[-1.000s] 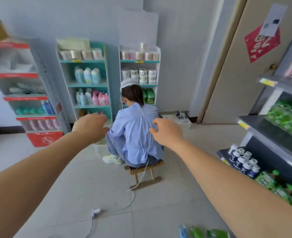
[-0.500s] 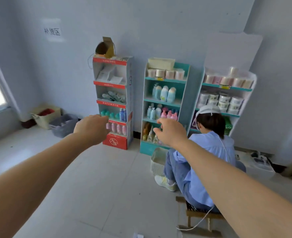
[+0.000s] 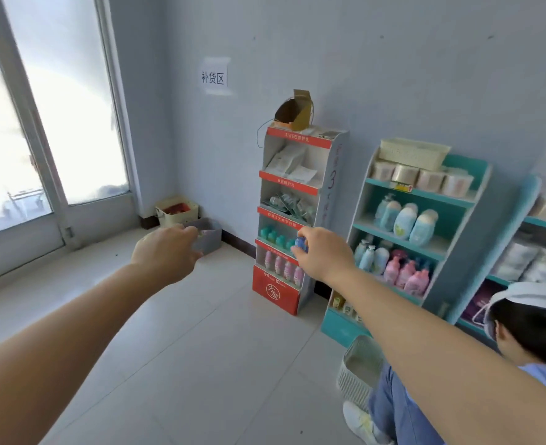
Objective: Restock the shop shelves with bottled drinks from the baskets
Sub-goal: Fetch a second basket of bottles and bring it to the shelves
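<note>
Right now both my arms reach out over the tiled floor (image 3: 175,364) toward the far corner. My left hand (image 3: 165,252) is loosely curled and holds nothing that I can see. My right hand (image 3: 324,252) has its fingers drawn close; whether they pinch the small blue bottle (image 3: 300,243) showing at the fingertips or merely overlap it, I cannot tell. Two baskets sit on the floor in the corner: a cream basket (image 3: 177,209) with red contents and a grey basket (image 3: 209,234) just beside it. A red display shelf (image 3: 292,216) stands against the wall, a teal shelf (image 3: 426,229) next to it. A seated person (image 3: 528,342) is at lower right.
</note>
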The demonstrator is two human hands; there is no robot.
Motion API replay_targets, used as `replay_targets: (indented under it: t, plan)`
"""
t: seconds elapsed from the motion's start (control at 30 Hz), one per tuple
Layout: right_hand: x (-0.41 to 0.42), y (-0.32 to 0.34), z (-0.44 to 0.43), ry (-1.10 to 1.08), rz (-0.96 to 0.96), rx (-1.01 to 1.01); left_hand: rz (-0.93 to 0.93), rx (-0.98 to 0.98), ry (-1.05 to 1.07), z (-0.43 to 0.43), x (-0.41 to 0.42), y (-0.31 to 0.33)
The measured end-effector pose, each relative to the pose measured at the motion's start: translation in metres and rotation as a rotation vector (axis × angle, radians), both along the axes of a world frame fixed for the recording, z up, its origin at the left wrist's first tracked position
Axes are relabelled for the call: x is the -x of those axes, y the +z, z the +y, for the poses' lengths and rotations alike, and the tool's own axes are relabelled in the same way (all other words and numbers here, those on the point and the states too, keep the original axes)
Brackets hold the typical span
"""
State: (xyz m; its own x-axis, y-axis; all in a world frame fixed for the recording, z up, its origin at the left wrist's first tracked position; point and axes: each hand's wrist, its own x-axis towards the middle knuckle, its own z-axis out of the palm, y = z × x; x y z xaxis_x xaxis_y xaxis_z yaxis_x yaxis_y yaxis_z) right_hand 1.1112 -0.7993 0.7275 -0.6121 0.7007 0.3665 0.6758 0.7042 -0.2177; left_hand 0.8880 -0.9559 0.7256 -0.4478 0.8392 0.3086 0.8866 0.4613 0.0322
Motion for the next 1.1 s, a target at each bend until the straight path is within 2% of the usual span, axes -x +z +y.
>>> replay_targets:
  t: [0.27,0.87,1.1]
  plan:
    - [0.116,-0.025,0.102,0.096,-0.064,0.016,-0.005,0.002,0.107,0.079,0.105,-0.029]
    - [0.450,-0.064,0.369,0.172,-0.222,0.137,-0.111,0.136,0.207,0.332,0.401,-0.062]
    - [0.574,-0.084,0.502,0.188,-0.246,0.174,-0.139,0.136,0.260,0.450,0.517,-0.089]
